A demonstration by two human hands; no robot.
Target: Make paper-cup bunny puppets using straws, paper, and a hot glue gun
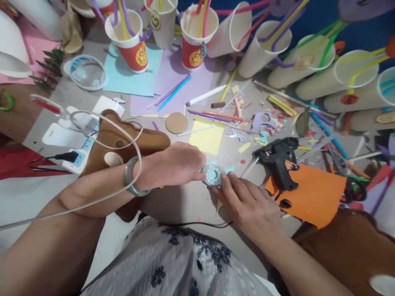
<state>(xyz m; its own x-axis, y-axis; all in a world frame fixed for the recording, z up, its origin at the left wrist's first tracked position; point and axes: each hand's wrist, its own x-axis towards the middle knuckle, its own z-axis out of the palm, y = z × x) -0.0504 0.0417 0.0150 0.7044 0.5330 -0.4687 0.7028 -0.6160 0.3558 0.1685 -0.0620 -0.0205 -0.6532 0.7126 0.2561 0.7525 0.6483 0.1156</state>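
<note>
A small roll of clear tape (212, 174), with a white printed core and light blue showing in its centre, lies flat on the table just in front of me. My left hand (173, 164) is closed, its thumb and finger at the roll's left edge; its other fingers are curled out of sight. On the opposite edge rest the fingertips of my right hand (247, 201), held close together and gripping the rim. A bit of light blue paper (228, 169) sticks out beside the roll. Beyond it lie a yellow paper square (207, 135) and a round brown disc (176, 123).
A black glue gun (279, 162) rests by orange paper (311, 191) on the right. A white cable (137, 152) crosses over my left forearm near a power strip (80, 158). Paper cups (132, 47) with straws line the back; scraps and a white marker (206, 95) lie before them.
</note>
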